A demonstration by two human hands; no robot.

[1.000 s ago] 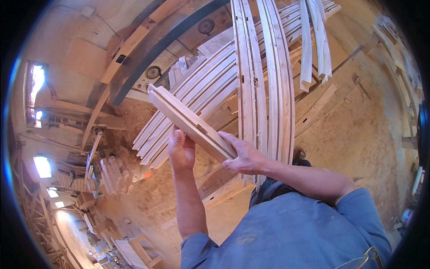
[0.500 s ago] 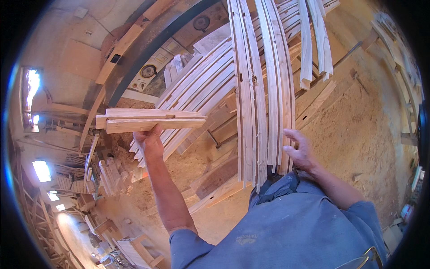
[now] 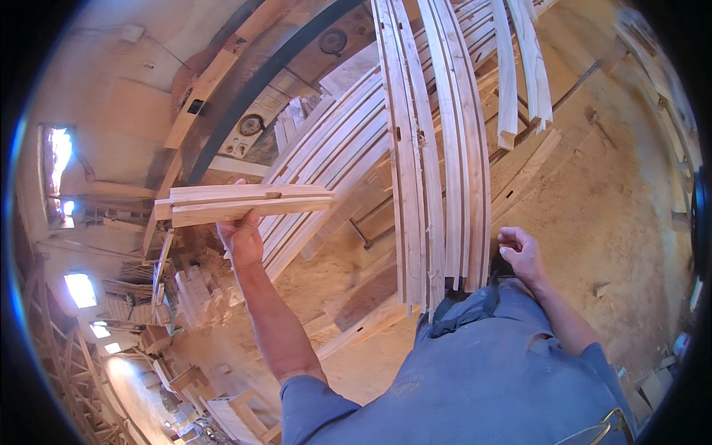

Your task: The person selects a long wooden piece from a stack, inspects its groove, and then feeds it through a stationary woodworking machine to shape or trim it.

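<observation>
My left hand (image 3: 243,236) is closed from below round a small stack of short wooden pieces (image 3: 256,207), held level out to the left. A groove and a dark notch show along them, and their left ends are stepped. My right hand (image 3: 522,254) is empty beside my right hip, its fingers loosely bent, just right of the long wooden rails and apart from them. Those long rails (image 3: 408,163), grooved and notched, run from my waist away toward the far side. A second group of long rails (image 3: 463,148) lies right beside them.
More long strips (image 3: 326,141) lie slantwise beneath the rails. Two shorter rail ends (image 3: 507,111) stick out at the far right. A metal bar clamp (image 3: 363,233) shows below, and a loose notched board (image 3: 525,178) lies on the dusty floor (image 3: 578,200). Stacked timber (image 3: 196,297) stands at left.
My right hand has drawn away from the rails to the right, its fingers curling more. My left hand, still holding the wooden pieces, has shifted slightly left.
</observation>
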